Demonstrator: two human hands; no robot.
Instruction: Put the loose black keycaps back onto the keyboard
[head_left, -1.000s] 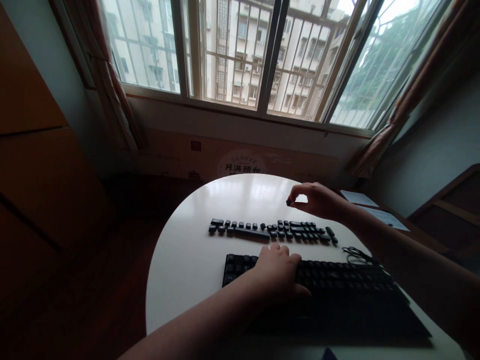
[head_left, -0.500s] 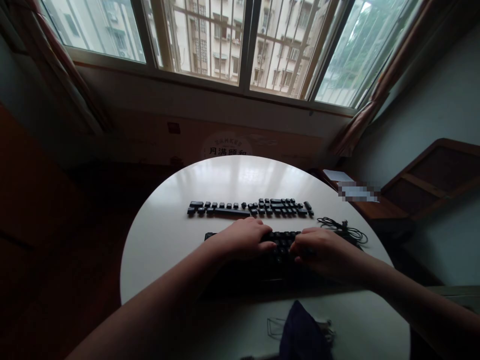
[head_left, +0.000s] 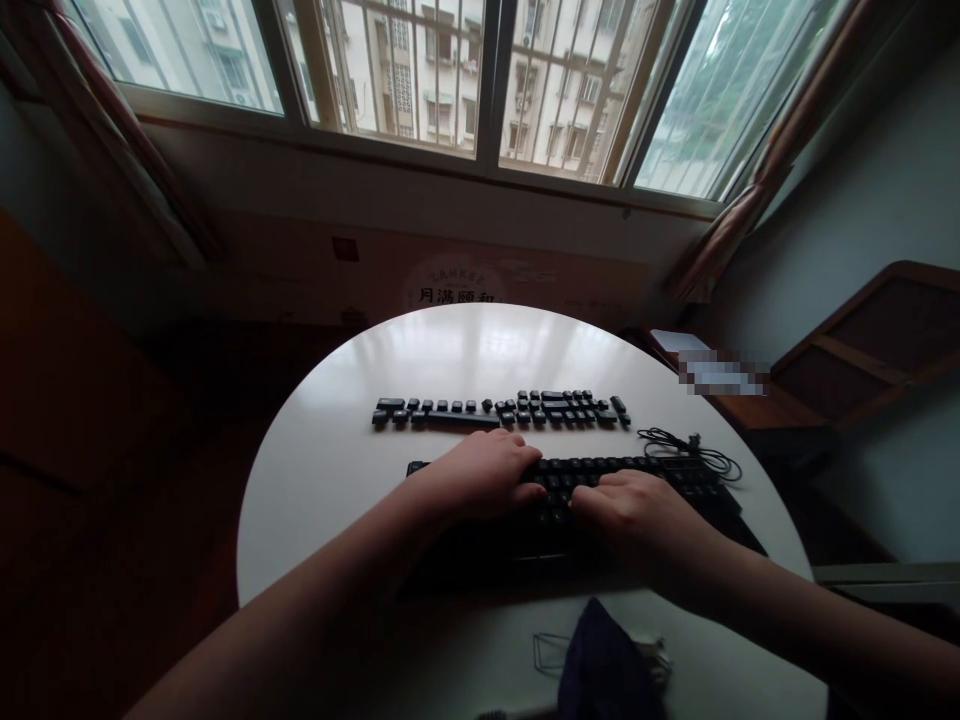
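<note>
A black keyboard (head_left: pixel 675 480) lies on the round white table (head_left: pixel 315 480), its middle partly covered by my hands. My left hand (head_left: pixel 487 470) rests over its left-middle part, fingers curved across the back edge and thumb on the keys, holding it. Curled with fingertips pressed together, my right hand (head_left: pixel 637 510) is over the keys right of centre; whatever its fingers hold, if anything, is hidden. Behind the keyboard several loose black keycaps (head_left: pixel 555 406) stand in rows, including a long space bar key (head_left: pixel 461 421).
A coiled black cable (head_left: pixel 694 455) lies at the keyboard's back right. Near the front edge are a dark purple cloth-like thing (head_left: pixel 607 665) and a thin wire tool (head_left: pixel 550 653). A wooden chair (head_left: pixel 862 330) with papers (head_left: pixel 679 342) stands beyond the table's right side.
My right hand has shifted slightly left and toward me across the keys, uncovering more of the keyboard's right part. My left hand keeps its place on the keyboard.
</note>
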